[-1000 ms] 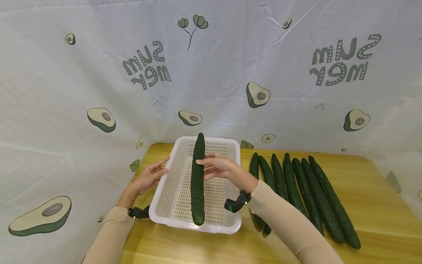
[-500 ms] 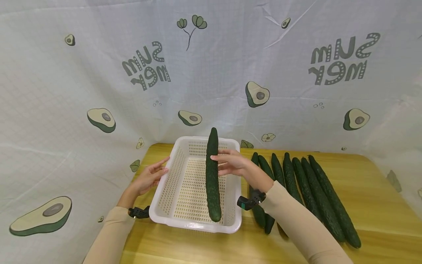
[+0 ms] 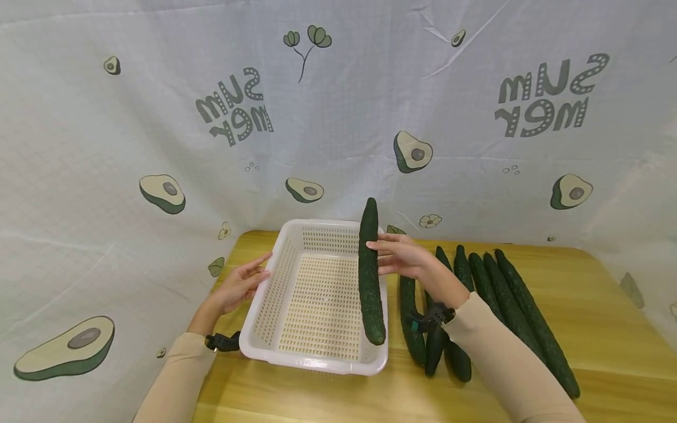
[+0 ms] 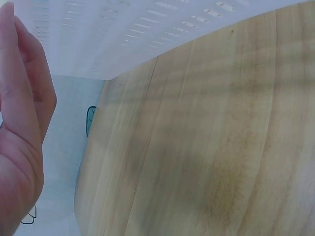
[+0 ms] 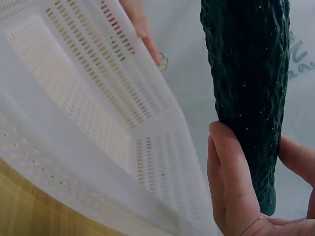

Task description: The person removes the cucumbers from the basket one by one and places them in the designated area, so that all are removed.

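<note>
My right hand pinches a long dark green cucumber near its middle, with the cucumber pointing away from me over the basket's right side. The right wrist view shows thumb and fingers on opposite sides of the bumpy cucumber. A white perforated plastic basket stands on the table, its floor in plain view. At its left rim my left hand touches with nearly straight fingers. In the left wrist view that hand lies along the left edge, beside the basket wall.
Several cucumbers lie side by side on the wooden table, right of the basket; my right forearm passes over some of them. A white curtain with avocado prints hangs behind the table and at its left.
My right hand has carried the cucumber rightward, from over the basket's middle to above its right rim. The left hand and basket have stayed in place.
</note>
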`<action>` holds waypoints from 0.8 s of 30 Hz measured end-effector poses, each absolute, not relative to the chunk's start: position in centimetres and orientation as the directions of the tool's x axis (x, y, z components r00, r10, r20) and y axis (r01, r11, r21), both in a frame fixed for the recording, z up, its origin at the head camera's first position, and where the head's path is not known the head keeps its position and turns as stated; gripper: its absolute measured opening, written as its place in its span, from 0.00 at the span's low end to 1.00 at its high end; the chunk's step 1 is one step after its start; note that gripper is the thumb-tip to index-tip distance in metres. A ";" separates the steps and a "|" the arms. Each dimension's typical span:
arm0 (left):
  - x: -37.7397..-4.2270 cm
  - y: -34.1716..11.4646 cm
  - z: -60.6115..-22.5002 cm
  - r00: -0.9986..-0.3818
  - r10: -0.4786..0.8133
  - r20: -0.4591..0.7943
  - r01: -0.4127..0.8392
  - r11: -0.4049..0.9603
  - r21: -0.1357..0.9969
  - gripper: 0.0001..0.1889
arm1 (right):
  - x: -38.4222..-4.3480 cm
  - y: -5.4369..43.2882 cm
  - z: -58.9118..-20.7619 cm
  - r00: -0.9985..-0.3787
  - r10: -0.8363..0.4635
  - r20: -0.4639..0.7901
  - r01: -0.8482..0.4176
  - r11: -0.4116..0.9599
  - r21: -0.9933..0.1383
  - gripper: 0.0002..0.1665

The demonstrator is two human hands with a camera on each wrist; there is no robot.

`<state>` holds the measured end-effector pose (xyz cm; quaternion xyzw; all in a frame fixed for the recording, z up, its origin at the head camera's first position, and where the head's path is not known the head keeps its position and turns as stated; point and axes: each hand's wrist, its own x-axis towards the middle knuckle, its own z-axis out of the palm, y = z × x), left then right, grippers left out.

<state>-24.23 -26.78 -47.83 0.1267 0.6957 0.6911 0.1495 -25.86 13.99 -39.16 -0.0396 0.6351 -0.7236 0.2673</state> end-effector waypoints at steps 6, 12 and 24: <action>-24.1 -26.9 -47.7 -0.919 0.394 -0.032 -0.022 0.029 0.999 0.32 | -25.7 16.2 -39.0 -0.872 -0.392 -0.294 0.326 -0.017 -0.945 0.47; -24.1 -26.8 -47.7 -0.917 0.398 -0.033 -0.024 0.029 0.999 0.32 | -25.4 18.2 -38.9 -0.867 -0.412 -0.280 0.316 -0.021 -0.949 0.49; -24.2 -26.8 -47.9 -0.917 0.399 -0.021 -0.008 0.035 0.999 0.31 | -24.9 21.9 -39.6 -0.886 -0.362 -0.288 0.294 0.041 -0.955 0.51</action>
